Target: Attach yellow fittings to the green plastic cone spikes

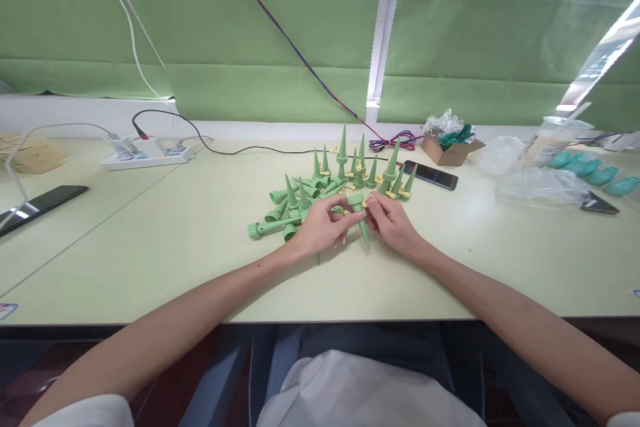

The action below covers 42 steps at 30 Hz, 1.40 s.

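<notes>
My left hand [325, 223] is closed around a green plastic watering spike [362, 230], its wide collar up and its point slanting down toward the table. Against the spike's side my right hand [393, 220] pinches a small yellow valve [366, 205], mostly covered by the fingertips. Left of and behind my left hand lies a heap of loose green spikes [273, 227], some on their sides. Beyond both hands stand several upright spikes [343, 150], many with little yellow valves at their sides.
A phone [431, 174] and a small cardboard box [449, 152] with plastic wrap are behind right. Farther right are a drink cup [547, 143] and teal pieces [603, 175]. A power strip [147, 158] and a dark phone [47, 205] lie left. A black cable [240, 149] crosses the back.
</notes>
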### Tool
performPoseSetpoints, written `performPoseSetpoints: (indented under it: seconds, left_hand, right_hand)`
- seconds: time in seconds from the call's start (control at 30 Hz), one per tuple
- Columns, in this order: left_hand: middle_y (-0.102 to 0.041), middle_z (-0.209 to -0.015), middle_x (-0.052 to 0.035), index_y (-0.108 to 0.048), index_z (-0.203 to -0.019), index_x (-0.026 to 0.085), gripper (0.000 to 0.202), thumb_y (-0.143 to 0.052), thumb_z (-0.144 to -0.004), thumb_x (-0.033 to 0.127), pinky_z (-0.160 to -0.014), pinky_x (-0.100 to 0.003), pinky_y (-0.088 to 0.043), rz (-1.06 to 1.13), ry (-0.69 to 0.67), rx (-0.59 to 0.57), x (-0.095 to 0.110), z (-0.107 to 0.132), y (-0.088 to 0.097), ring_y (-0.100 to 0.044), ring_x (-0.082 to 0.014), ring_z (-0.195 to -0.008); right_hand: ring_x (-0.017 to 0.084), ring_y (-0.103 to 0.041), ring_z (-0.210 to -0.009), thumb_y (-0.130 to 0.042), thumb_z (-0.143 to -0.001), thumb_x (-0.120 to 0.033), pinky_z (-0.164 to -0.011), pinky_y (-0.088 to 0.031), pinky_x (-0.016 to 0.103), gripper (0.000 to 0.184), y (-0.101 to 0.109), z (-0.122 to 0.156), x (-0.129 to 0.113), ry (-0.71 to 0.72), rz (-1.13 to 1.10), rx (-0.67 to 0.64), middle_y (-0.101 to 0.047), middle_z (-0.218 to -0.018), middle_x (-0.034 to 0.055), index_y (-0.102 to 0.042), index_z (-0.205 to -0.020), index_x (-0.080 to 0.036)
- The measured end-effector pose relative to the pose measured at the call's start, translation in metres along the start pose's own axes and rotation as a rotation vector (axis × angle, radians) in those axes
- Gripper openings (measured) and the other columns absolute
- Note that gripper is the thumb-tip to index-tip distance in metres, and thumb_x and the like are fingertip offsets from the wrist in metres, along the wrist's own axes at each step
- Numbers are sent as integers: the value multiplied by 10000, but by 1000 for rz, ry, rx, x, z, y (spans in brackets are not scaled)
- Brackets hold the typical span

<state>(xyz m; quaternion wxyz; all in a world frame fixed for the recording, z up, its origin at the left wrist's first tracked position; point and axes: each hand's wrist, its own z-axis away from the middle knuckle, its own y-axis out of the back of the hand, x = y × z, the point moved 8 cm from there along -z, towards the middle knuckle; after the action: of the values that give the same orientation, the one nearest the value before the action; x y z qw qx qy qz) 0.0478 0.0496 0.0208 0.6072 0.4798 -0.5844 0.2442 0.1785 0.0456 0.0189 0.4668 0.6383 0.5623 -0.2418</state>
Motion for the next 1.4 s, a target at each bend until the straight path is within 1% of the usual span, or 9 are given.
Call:
performPoseSetpoints:
  seconds: [0.1, 0.23, 0.57, 0.77, 0.87, 1.0, 1.1, 1.27, 1.4]
  left_hand:
    - [-512, -456, 58, -526, -873, 225, 312, -695, -848, 487, -425, -258, -334, -73, -55, 44, 2, 0, 2, -461, -137, -377]
    - [-502, -509, 58, -533, -910, 215, 289, -714, -839, 429, -470, -262, -373, -201, -162, 103, 8, 2, 5, -498, -144, -444]
    - [-522, -803, -1, -525, -861, 190, 254, -698, -864, 377, -509, -234, -419, -356, -375, 153, 20, 5, 5, -493, -91, -544]
    - [-564, -805, -4, -576, -954, 194, 182, -665, -897, 342, -525, -234, -427, -400, -405, 158, 19, 6, 5, -484, -94, -550]
    - [-558, -789, 0, -594, -988, 195, 150, -642, -914, 316, -538, -236, -424, -438, -463, 163, 22, 8, 4, -476, -98, -555]
    - [-534, -751, 5, -603, -990, 200, 92, -590, -938, 274, -609, -255, -442, -543, -552, 142, 27, 10, 1, -494, -120, -606]
    - [-550, -760, 10, -589, -1014, 199, 98, -591, -926, 241, -609, -252, -434, -553, -526, 137, 25, 9, 1, -484, -107, -580]
    - [-609, -852, 9, -534, -1096, 195, 201, -584, -904, 231, -563, -234, -418, -452, -340, 118, 18, 5, 3, -486, -66, -500]
    - [-647, -947, -18, -504, -1057, 202, 184, -568, -906, 285, -491, -218, -389, -323, -237, 102, 16, 3, 4, -495, -59, -483]
  right_hand:
    - [130, -403, -464, -379, -1006, -627, -475, -317, 295, 502, 0, 1, 1, -10, -9, 0, -450, -524, -29, -400, -689, -239]
    - [127, -405, -457, -372, -1011, -621, -472, -322, 293, 529, 0, 2, 0, 0, -3, -1, -452, -504, -24, -408, -654, -233]
    - [121, -408, -422, -414, -998, -620, -444, -318, 282, 569, 0, 1, 0, -22, -79, 0, -425, -444, -26, -408, -586, -227]
    - [118, -402, -414, -402, -1002, -617, -441, -322, 279, 581, -1, 1, -1, -25, -58, -1, -448, -444, -19, -416, -573, -225]
    - [117, -401, -411, -401, -1003, -615, -442, -326, 279, 587, -1, 1, -1, -18, -54, -2, -452, -443, -19, -412, -563, -226]
    - [121, -410, -417, -396, -1001, -622, -451, -337, 280, 597, -1, 2, 1, -24, -31, 2, -460, -443, -15, -408, -554, -226]
    - [123, -418, -429, -391, -1007, -611, -461, -342, 280, 592, 0, 1, 1, -15, -16, 15, -461, -449, -15, -419, -561, -224]
    - [123, -432, -462, -385, -1017, -597, -498, -357, 285, 569, 1, 0, -4, 7, 16, 37, -481, -491, -11, -444, -597, -217]
    - [125, -440, -487, -383, -1014, -607, -509, -359, 286, 542, 5, 1, -6, 9, 24, 81, -500, -534, -10, -448, -641, -219]
